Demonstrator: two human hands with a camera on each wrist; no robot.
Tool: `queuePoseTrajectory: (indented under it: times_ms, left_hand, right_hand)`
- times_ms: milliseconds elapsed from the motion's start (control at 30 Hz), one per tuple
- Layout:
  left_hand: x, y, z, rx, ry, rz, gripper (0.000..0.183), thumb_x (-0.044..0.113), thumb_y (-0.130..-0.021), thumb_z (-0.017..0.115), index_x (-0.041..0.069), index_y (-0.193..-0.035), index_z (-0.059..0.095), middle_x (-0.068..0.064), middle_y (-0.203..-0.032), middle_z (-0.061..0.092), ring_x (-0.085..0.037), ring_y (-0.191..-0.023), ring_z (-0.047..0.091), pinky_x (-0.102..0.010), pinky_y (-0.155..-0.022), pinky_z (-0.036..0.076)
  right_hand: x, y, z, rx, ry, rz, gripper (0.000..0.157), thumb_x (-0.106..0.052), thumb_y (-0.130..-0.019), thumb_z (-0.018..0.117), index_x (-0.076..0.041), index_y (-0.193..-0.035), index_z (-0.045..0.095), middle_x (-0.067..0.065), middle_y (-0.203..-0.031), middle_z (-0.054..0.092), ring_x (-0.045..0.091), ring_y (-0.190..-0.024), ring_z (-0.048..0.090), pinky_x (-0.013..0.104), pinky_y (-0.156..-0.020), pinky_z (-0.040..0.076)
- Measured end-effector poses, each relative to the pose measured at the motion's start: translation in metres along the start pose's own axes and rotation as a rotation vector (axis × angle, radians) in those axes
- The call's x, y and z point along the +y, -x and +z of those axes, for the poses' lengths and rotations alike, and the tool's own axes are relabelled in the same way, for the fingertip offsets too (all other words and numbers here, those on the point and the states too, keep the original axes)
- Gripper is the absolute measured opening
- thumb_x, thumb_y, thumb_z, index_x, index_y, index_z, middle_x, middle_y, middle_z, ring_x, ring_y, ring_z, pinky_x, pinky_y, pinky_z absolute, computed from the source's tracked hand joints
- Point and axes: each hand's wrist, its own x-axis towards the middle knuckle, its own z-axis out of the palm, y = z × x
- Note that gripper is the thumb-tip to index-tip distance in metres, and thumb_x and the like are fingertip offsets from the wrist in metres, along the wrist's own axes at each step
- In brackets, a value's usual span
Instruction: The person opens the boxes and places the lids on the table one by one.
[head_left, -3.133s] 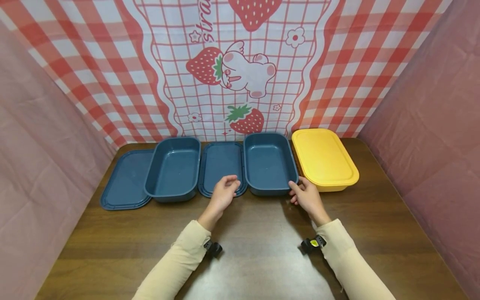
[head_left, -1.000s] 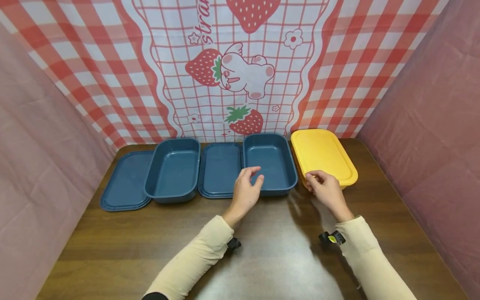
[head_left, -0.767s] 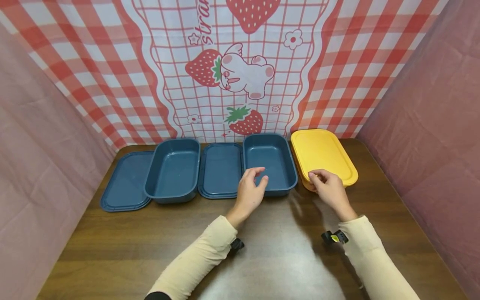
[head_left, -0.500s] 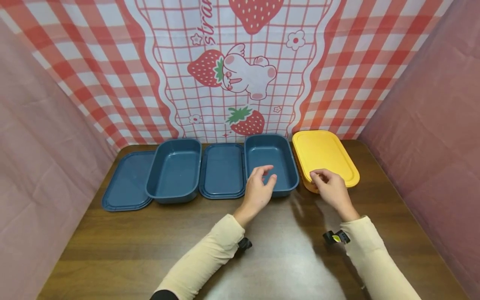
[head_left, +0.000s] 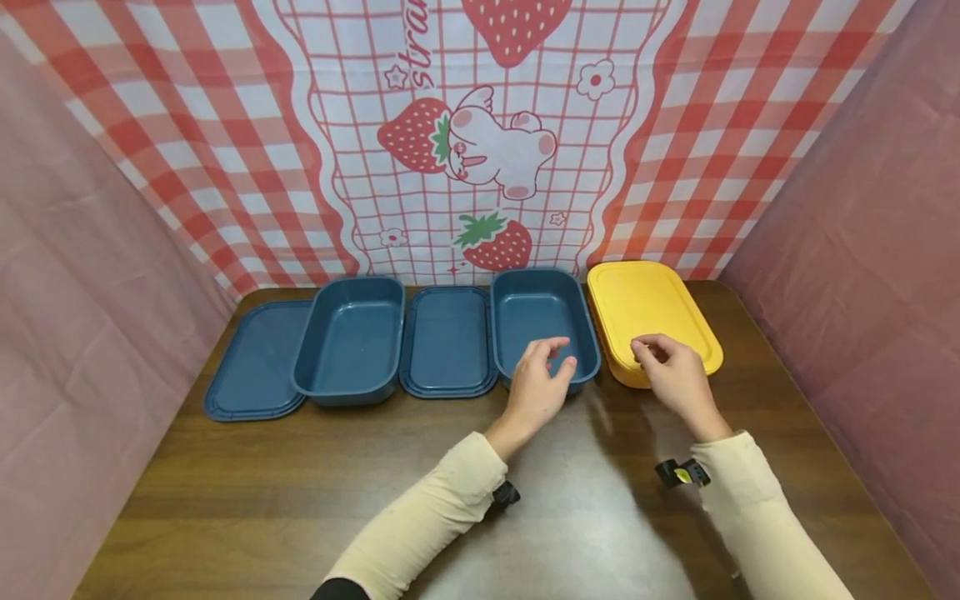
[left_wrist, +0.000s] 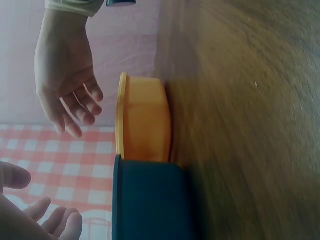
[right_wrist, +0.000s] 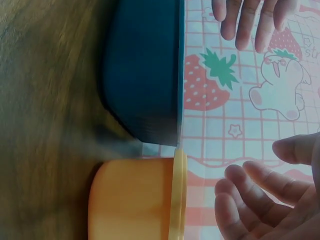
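Observation:
My left hand [head_left: 536, 392] hovers over the front of the right-hand blue food container [head_left: 537, 310], fingers loosely bent with nothing between them. That container is lidless. My right hand [head_left: 681, 385] hangs above the front of the yellow container [head_left: 647, 304], which has its yellow lid on. The right wrist view shows the right fingers [right_wrist: 265, 192] relaxed, apart from the lid's edge and holding nothing. In the left wrist view both hands are raised higher than the container rims, with the yellow box [left_wrist: 146, 120] behind the blue one [left_wrist: 150, 200].
Farther left lie a flat blue lid [head_left: 448, 342], another lidless blue container [head_left: 351, 350], and a second blue lid [head_left: 253, 367] at the row's left end, partly behind that container. All stand along the back of the wooden table [head_left: 300, 492], before a red-checked cloth [head_left: 480, 242].
My right hand has left the right blue container's front corner and moved right, over the yellow container. My left hand has moved right from the middle lid to above the blue container.

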Motion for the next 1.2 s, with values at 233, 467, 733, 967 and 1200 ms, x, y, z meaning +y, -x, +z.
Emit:
queuePoseTrajectory:
  times_ms: [233, 467, 733, 967, 1200]
  left_hand:
    - [0.006, 0.003, 0.013, -0.017, -0.008, 0.026, 0.032, 0.019, -0.094, 0.060, 0.008, -0.123, 0.064, -0.010, -0.121, 0.063, -0.022, -0.103, 0.066, -0.023, -0.089, 0.053]
    - [0.010, 0.006, 0.025, -0.060, -0.001, 0.032, 0.032, 0.018, -0.095, 0.058, 0.007, -0.125, 0.063, -0.011, -0.120, 0.063, -0.020, -0.103, 0.066, -0.019, -0.088, 0.052]
    - [0.010, 0.006, 0.035, -0.090, 0.007, 0.024, 0.033, 0.018, -0.095, 0.059, 0.005, -0.125, 0.062, -0.011, -0.119, 0.064, -0.022, -0.105, 0.066, -0.017, -0.087, 0.052]
    - [0.009, 0.009, 0.041, -0.105, -0.003, 0.012, 0.031, 0.018, -0.095, 0.060, 0.006, -0.124, 0.063, -0.009, -0.118, 0.065, -0.018, -0.103, 0.067, -0.015, -0.086, 0.052]
    - [0.008, 0.014, 0.047, -0.131, -0.020, -0.001, 0.032, 0.019, -0.094, 0.060, 0.006, -0.123, 0.063, -0.008, -0.116, 0.066, -0.016, -0.101, 0.067, -0.013, -0.084, 0.051]
  right_hand:
    - [0.002, -0.001, -0.004, 0.033, 0.039, -0.033, 0.032, -0.026, -0.099, 0.055, 0.002, -0.106, 0.069, 0.020, -0.094, 0.071, 0.003, -0.077, 0.054, 0.012, -0.068, 0.042]
    - [0.003, -0.002, -0.007, 0.035, 0.048, -0.029, 0.034, -0.026, -0.099, 0.055, 0.004, -0.109, 0.068, 0.022, -0.098, 0.070, 0.027, -0.089, 0.061, 0.016, -0.071, 0.042]
    - [0.004, -0.004, -0.011, 0.019, 0.062, -0.014, 0.036, -0.028, -0.100, 0.054, 0.004, -0.111, 0.067, 0.023, -0.100, 0.068, 0.032, -0.092, 0.062, 0.027, -0.073, 0.045]
    - [0.009, -0.004, -0.013, 0.033, 0.071, -0.023, 0.034, -0.027, -0.099, 0.055, 0.004, -0.110, 0.067, 0.024, -0.100, 0.069, 0.033, -0.092, 0.062, 0.026, -0.073, 0.044]
    - [0.016, -0.002, -0.014, 0.066, 0.078, -0.041, 0.031, -0.022, -0.098, 0.057, 0.005, -0.107, 0.067, 0.026, -0.099, 0.069, 0.034, -0.090, 0.063, 0.022, -0.073, 0.044]
